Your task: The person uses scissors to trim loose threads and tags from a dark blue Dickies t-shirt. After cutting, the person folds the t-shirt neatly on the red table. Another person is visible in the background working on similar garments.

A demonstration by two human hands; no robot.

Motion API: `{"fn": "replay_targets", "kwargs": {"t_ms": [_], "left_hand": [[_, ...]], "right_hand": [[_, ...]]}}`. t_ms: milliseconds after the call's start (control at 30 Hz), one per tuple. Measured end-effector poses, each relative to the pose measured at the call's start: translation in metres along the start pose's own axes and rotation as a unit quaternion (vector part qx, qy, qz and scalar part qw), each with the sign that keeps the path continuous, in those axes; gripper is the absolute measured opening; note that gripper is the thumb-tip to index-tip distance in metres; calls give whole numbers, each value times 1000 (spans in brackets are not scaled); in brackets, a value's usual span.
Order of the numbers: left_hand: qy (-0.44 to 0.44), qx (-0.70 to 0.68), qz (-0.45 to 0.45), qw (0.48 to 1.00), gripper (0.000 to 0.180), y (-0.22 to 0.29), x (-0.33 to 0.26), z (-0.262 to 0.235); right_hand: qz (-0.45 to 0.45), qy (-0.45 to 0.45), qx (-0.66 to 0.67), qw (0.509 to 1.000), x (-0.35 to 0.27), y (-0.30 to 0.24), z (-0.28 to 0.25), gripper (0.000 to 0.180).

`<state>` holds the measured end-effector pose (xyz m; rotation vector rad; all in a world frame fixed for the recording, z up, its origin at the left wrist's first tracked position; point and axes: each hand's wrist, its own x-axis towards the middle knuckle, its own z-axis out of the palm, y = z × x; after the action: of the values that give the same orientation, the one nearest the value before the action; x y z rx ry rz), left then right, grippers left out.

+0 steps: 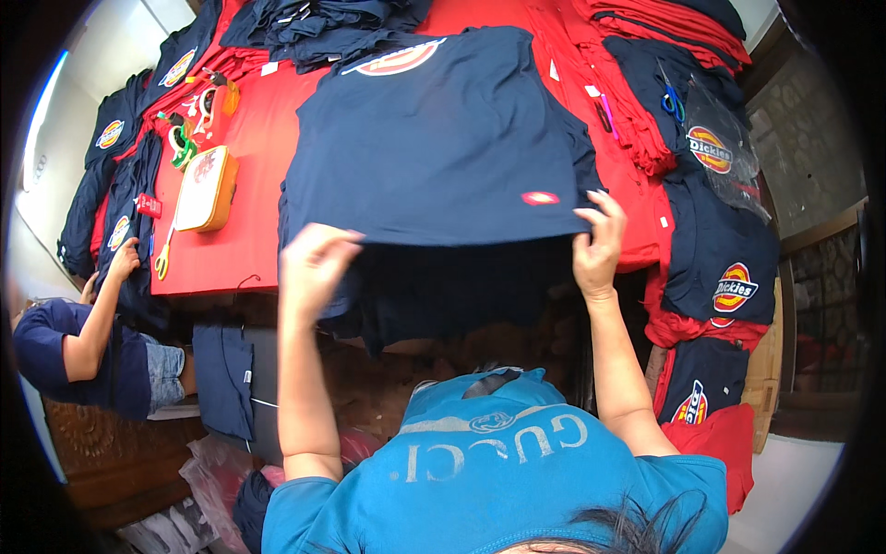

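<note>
Both arms raised, left hand [314,263] and right hand [598,247] pinched shut.

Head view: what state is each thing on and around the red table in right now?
Navy shirt: spread flat, near hem lifted.
Left hand: closed on the hem.
Right hand: fingers pinching the hem.
Yellow case: shut, lying flat.
Blue scissors: closed, on the navy stack.
Red shirts: folded, stacked.
Clear bag: crumpled over a navy shirt.

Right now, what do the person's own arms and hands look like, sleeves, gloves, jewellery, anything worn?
Both forearms are bare, rising from the lower edge. The left hand and right hand wear no gloves, and no rings, watch or bracelets show. Short sleeves of a bright blue T-shirt with pale printed lettering cover only the upper arms.
</note>
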<state>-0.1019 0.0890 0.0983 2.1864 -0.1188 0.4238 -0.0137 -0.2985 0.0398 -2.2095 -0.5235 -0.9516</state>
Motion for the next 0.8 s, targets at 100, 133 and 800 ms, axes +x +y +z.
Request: {"fn": "replay_targets", "kwargs": {"t_ms": [100, 133, 800], "left_hand": [[182, 20, -95, 978, 23, -71, 3, -81], [196, 70, -142, 968, 26, -91, -1, -103], [-51, 187, 4, 981, 49, -115, 71, 88]], "right_hand": [[-85, -254, 71, 961, -1, -34, 16, 49], [-89, -312, 99, 941, -6, -43, 24, 48], [-48, -278, -93, 955, 7, -33, 140, 62]]}}
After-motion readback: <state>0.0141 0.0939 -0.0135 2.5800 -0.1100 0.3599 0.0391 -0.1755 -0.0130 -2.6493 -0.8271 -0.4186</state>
